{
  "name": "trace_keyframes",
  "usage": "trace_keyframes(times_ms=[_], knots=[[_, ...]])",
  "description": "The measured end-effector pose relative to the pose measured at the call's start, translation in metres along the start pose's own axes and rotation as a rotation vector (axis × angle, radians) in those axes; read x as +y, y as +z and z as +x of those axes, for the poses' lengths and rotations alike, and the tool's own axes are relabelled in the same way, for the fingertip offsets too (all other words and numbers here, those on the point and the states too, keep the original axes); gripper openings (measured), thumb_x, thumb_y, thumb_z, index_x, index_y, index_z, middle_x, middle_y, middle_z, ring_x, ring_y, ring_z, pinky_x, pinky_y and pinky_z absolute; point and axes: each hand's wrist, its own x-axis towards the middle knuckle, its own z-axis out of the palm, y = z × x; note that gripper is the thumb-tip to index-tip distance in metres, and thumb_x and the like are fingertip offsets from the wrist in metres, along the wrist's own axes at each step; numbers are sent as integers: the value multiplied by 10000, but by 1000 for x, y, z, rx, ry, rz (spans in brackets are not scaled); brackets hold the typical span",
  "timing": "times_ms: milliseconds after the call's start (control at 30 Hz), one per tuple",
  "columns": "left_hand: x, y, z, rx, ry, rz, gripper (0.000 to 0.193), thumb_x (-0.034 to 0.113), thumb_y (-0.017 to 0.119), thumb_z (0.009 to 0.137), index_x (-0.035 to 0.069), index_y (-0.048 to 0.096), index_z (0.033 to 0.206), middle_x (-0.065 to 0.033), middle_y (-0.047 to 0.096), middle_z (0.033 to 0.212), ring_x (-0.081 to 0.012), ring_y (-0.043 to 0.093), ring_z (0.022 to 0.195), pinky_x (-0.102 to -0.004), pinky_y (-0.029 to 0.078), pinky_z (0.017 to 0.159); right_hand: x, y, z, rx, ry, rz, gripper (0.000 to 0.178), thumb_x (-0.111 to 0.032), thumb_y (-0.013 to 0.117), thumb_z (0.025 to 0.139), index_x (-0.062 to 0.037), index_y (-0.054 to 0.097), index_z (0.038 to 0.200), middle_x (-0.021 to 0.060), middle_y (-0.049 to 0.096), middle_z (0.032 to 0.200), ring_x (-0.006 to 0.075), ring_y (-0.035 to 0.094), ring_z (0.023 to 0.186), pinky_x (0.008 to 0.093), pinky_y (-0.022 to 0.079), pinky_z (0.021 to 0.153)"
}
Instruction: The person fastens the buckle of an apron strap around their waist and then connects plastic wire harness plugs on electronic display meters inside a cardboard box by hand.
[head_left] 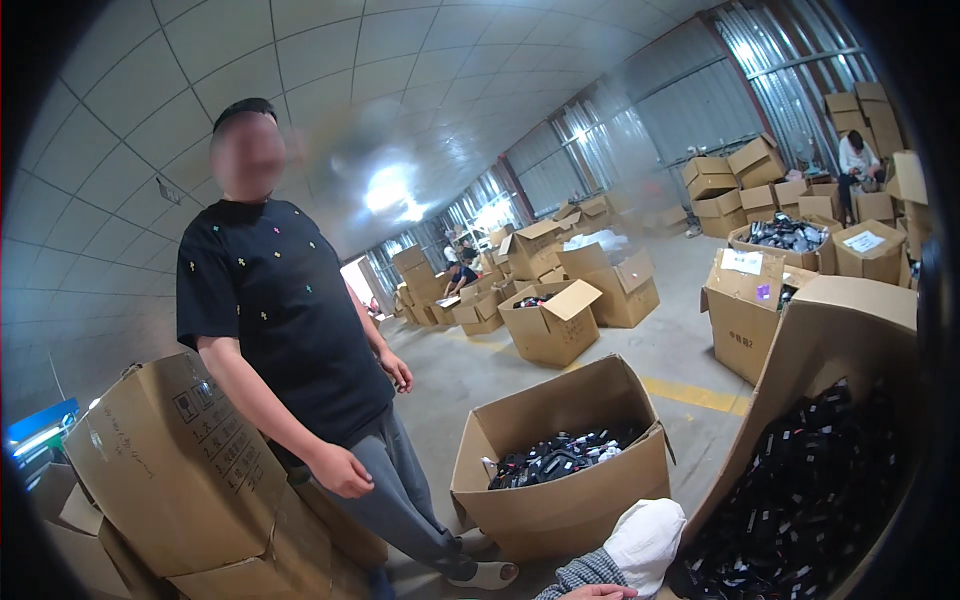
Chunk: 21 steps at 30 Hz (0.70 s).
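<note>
At the lower edge a grey checked sleeve (587,573) leads to my right hand (646,546), which is covered in white, apparently a glove or cloth. Its fingers do not show apart under the covering. It is beside the large carton (850,293) at right, which is filled with small black packaged items (790,490). Just below the sleeve, a sliver of my left hand (600,592) shows, bare, with fingers pressed together near the right wrist. What they pinch is hidden. Ahead is another open carton (560,520) of similar black items (560,458).
A person in a black T-shirt (285,310) stands close on the left, beside stacked cartons (170,460). More open cartons (550,325) line the concrete floor (690,350), which has a yellow stripe (695,394). A seated person (857,165) is far right.
</note>
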Motion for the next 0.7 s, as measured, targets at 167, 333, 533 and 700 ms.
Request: trace_keyframes(times_ms=[167,333,533,700], knots=[[0,-1,6,6,14,-60,388,304,569,950,63,580,1254,-7,629,1079,-112,552,942,-267,441,810,28,-4,22,154,-1262,-696,373,-212,560,956,32,546,1238,141,606,1191,225,550,1102,326,412,960],[4,3,6,-10,1,-118,401,295,582,943,42,573,1254,-20,632,1115,-138,556,1021,-290,444,863,0,0,9,-104,-44,173,367,-225,561,958,34,560,1218,118,624,1162,192,549,1077,310,409,951],[5,2,7,1,-43,-122,408,283,602,932,46,573,1263,-20,617,1141,-115,532,961,-271,443,837,14,-2,18,23,17,1,375,-237,567,954,28,557,1221,146,606,1191,231,544,1108,335,406,972],[13,9,4,57,-90,-127,403,275,610,928,45,578,1257,-13,627,1099,-107,536,921,-274,456,814,6,2,11,34,34,59,370,-232,588,942,17,561,1214,152,599,1197,239,543,1112,349,406,977]])
